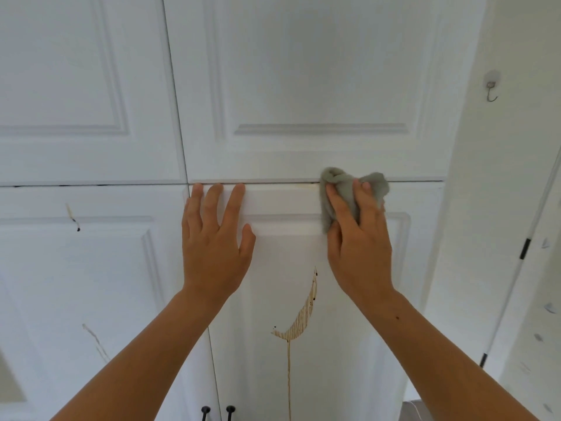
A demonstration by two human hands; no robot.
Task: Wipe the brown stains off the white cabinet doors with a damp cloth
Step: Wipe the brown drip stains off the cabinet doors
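Note:
My right hand [355,238] presses a crumpled grey-green cloth [346,189] against the top rail of the lower right white cabinet door [403,268], right at the seam below the upper door [318,86]. Its fingers lie fairly straight over the cloth. My left hand [215,238] lies flat on the same door's top left corner, fingers spread. A brown curved stain [305,314] with a thin drip running down sits on that door's panel below my hands. Smaller brown streaks mark the lower left door [73,217].
Two black knobs [218,410] sit at the bottom where the lower doors meet. A metal hook [491,92] is fixed to the white side wall at right. A white door frame with black hinges [524,249] stands at far right.

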